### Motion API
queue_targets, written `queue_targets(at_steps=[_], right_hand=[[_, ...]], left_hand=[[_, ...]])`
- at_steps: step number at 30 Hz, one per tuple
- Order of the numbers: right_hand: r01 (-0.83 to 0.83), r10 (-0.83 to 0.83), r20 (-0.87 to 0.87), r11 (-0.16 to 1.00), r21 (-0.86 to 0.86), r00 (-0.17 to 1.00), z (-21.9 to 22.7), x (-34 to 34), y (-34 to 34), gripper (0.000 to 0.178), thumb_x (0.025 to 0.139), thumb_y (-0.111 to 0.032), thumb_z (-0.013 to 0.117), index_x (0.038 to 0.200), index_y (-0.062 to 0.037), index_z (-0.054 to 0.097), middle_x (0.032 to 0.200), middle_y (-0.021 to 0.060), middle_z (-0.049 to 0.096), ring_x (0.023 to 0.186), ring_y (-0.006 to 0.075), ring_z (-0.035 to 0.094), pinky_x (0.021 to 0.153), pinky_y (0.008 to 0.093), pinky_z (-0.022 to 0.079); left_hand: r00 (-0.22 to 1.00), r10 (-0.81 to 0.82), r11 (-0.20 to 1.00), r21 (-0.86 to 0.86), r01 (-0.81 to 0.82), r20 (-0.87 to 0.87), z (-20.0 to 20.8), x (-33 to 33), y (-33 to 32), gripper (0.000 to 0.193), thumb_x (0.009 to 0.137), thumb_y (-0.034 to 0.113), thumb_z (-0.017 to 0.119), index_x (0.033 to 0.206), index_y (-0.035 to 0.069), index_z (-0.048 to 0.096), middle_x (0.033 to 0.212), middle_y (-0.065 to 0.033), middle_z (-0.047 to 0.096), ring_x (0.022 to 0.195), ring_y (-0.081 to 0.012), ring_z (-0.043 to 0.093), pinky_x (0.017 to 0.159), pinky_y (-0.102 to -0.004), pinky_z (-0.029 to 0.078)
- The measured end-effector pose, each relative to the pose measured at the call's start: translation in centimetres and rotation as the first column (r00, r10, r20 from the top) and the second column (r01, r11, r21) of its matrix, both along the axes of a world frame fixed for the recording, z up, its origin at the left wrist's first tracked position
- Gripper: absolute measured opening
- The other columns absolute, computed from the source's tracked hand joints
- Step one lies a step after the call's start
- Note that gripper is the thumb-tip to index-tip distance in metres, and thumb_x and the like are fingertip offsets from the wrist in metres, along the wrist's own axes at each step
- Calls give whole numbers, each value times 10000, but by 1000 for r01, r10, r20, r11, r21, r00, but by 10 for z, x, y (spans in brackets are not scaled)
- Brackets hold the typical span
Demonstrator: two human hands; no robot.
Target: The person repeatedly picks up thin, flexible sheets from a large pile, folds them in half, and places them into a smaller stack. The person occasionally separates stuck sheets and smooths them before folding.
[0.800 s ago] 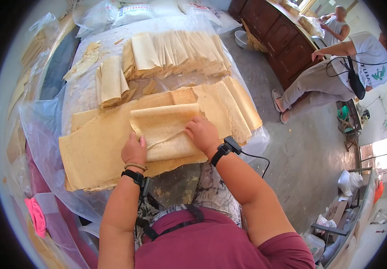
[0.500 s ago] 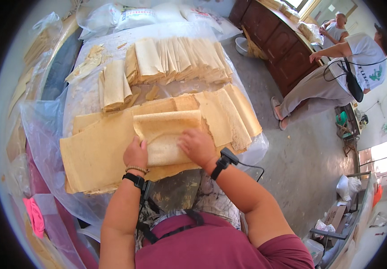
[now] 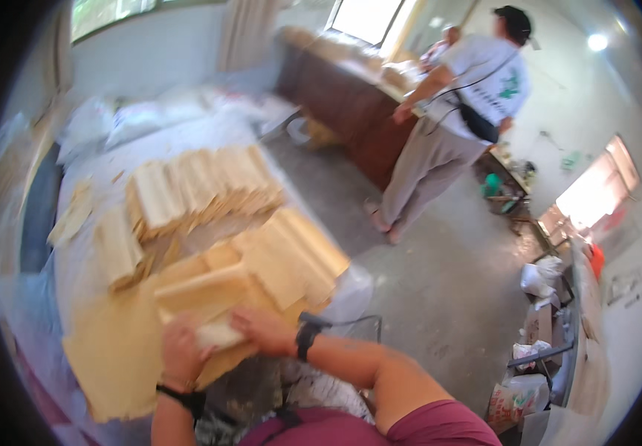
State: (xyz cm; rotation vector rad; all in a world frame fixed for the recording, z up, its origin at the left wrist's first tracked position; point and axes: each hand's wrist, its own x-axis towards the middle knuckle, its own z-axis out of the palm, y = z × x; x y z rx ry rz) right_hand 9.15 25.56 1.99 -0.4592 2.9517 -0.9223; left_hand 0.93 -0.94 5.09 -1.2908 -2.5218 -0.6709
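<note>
My left hand (image 3: 181, 348) is closed on the left side of a thin tan sheet, which looks like dried tofu skin. At the sheet's right side, my right hand (image 3: 261, 332) has its fingers curled on the same piece. Between the hands the tan sheet (image 3: 221, 334) shows a pale folded or rolled part; its far edge stands up in a curl. Underneath lie larger flat yellowish sheets (image 3: 105, 364). Just beyond, on the table, is a row of folded sheets (image 3: 202, 186), with one folded bundle (image 3: 117, 241) apart at its left. Motion blurs the fingertips.
The table (image 3: 94, 167) is covered in plastic, with white sacks (image 3: 139, 123) along its far end. A person (image 3: 455, 104) in a white shirt stands by a brown cabinet (image 3: 351, 126); another person (image 3: 440, 48) is behind it. A metal rack (image 3: 551, 349) with bags stands at the right.
The view has swung right and up, so the table sits lower left. My hands have come closer together, and the sheet between them is gathered smaller.
</note>
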Motion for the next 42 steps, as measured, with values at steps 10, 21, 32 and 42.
queue_targets(at_steps=[10, 21, 32, 42], right_hand=[[-9, 35, 137, 982, -186, 990, 25, 22, 36, 257, 929, -115, 669, 1154, -7, 731, 1127, 114, 748, 1024, 252, 692, 903, 383, 558], [558, -433, 375, 751, -353, 820, -7, -17, 31, 294, 985, -268, 688, 1119, -12, 741, 870, 43, 726, 761, 123, 627, 706, 312, 520], [392, -355, -535, 919, -48, 767, 45, -17, -15, 378, 898, -263, 775, 1180, -29, 685, 950, 151, 725, 857, 347, 688, 818, 423, 557], [389, -297, 286, 849, -357, 911, 46, -31, 9, 261, 933, -251, 721, 1089, -47, 772, 1000, 147, 760, 913, 277, 724, 826, 386, 560]], left_hand=[[794, 5, 1000, -23, 11, 607, -12, 6, -67, 301, 844, 162, 771, 1119, 43, 738, 1024, -112, 749, 915, -285, 718, 827, -377, 567], [572, 459, 818, -73, -570, 680, -50, -6, -35, 389, 955, 358, 673, 972, -31, 679, 811, -237, 680, 730, -363, 648, 685, -444, 511], [593, 355, 818, 67, -571, 723, -51, 5, -35, 258, 947, 237, 690, 986, -17, 677, 839, -195, 708, 784, -339, 695, 701, -421, 526], [748, -69, 867, 411, -282, 660, -33, 54, -61, 312, 801, -126, 659, 1033, 70, 731, 1016, -78, 760, 969, -202, 728, 878, -300, 559]])
